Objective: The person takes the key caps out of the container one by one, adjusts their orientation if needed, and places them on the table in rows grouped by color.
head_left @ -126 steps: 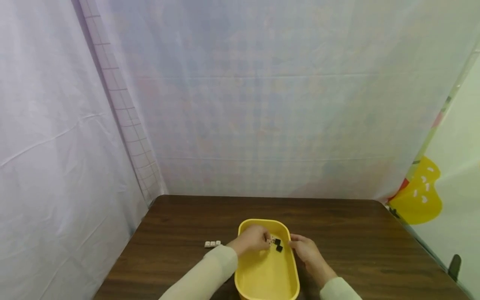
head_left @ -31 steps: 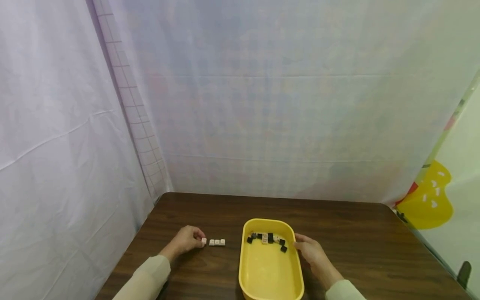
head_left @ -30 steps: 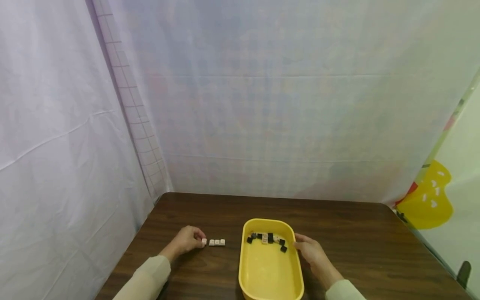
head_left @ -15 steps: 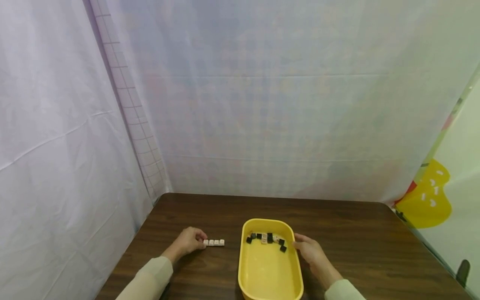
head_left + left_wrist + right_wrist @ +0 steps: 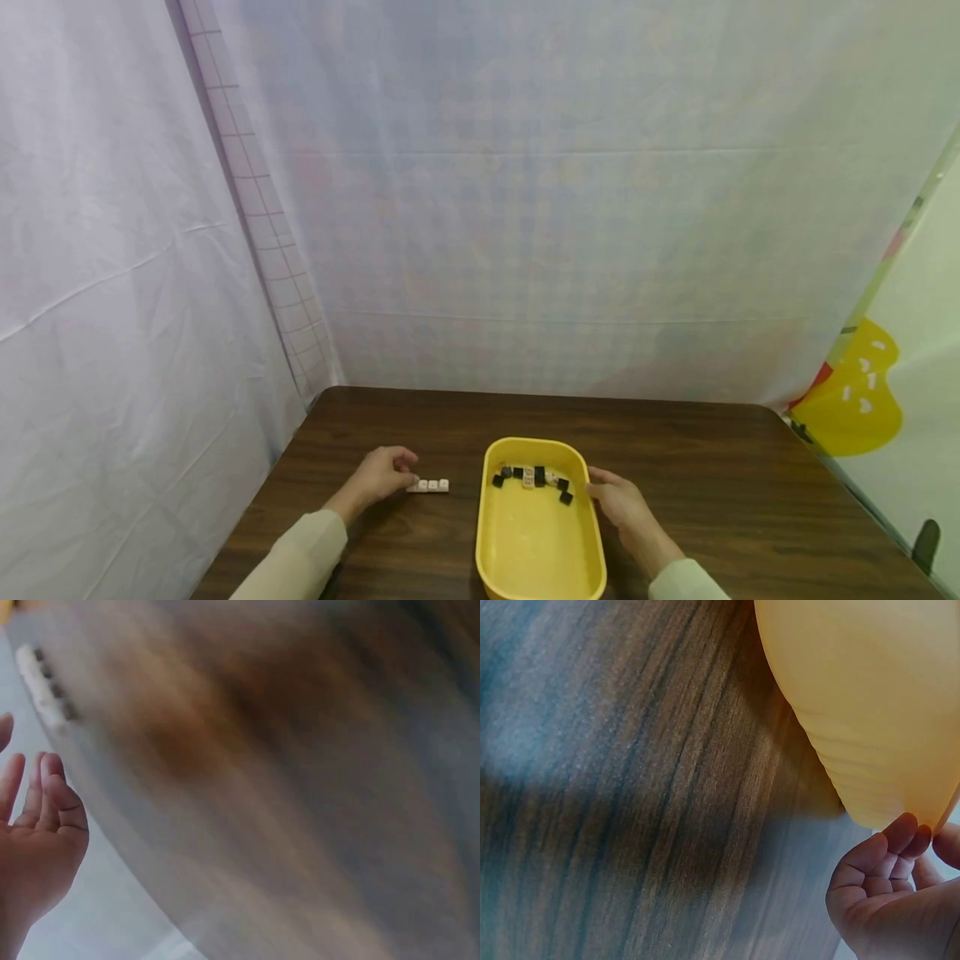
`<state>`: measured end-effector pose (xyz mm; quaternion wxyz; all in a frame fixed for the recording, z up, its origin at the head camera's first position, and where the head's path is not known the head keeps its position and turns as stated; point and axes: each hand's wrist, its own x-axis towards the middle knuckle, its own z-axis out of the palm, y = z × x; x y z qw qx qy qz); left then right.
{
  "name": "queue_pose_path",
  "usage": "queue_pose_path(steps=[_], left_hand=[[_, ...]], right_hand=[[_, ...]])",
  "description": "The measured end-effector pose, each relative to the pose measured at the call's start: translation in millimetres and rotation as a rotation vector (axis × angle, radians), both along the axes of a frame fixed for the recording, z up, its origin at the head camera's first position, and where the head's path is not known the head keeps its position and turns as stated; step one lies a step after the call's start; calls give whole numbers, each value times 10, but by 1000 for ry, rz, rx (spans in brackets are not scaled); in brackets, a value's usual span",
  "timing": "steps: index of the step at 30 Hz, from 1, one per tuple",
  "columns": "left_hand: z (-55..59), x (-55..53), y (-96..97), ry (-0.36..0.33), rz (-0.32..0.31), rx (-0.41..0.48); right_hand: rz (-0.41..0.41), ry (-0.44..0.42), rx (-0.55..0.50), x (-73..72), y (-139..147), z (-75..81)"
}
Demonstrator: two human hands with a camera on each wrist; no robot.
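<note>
A short row of white keycaps (image 5: pixel 432 485) lies on the brown table, left of the yellow tub (image 5: pixel 542 542). My left hand (image 5: pixel 381 473) hovers at the row's left end, its fingertips overlapping the end keycap in the head view. In the left wrist view, that hand (image 5: pixel 45 832) has relaxed fingers, with a gap between them and the keycap row (image 5: pixel 45 686). My right hand (image 5: pixel 624 506) pinches the tub's right rim. The right wrist view shows its fingers (image 5: pixel 866 859) against the tub's outer wall (image 5: pixel 855 705), with the thumb on the rim's other side.
Black keycaps (image 5: pixel 566 497) and a few whitish ones (image 5: pixel 528 477) lie scattered at the tub's far end. A pale curtain (image 5: pixel 525 250) hangs behind the table (image 5: pixel 675 450), and a white sheet (image 5: pixel 127 333) hangs at the left.
My left hand carried a white keycap from the left up against the row, then loosened its fingers and lifted slightly. The right hand stays on the tub's rim.
</note>
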<state>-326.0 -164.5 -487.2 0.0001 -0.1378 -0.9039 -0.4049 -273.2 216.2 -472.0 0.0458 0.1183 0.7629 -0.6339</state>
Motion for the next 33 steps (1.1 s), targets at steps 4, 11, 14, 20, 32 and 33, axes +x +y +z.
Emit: queue_pose_path(steps=[4, 11, 14, 20, 32, 33], left_hand=[[124, -43, 196, 34, -19, 46], [408, -126, 763, 29, -92, 104], [489, -127, 1040, -2, -129, 117], [521, -93, 1513, -31, -210, 118], [328, -56, 1910, -33, -266, 7], [312, -56, 1928, -32, -263, -10]], right_hand=[[-5, -7, -9, 2, 25, -2], [11, -3, 13, 9, 36, 13], [15, 6, 7, 5, 33, 0], [-3, 1, 2, 0, 30, -29], [-11, 18, 13, 11, 8, 5], [-12, 21, 12, 14, 6, 4]])
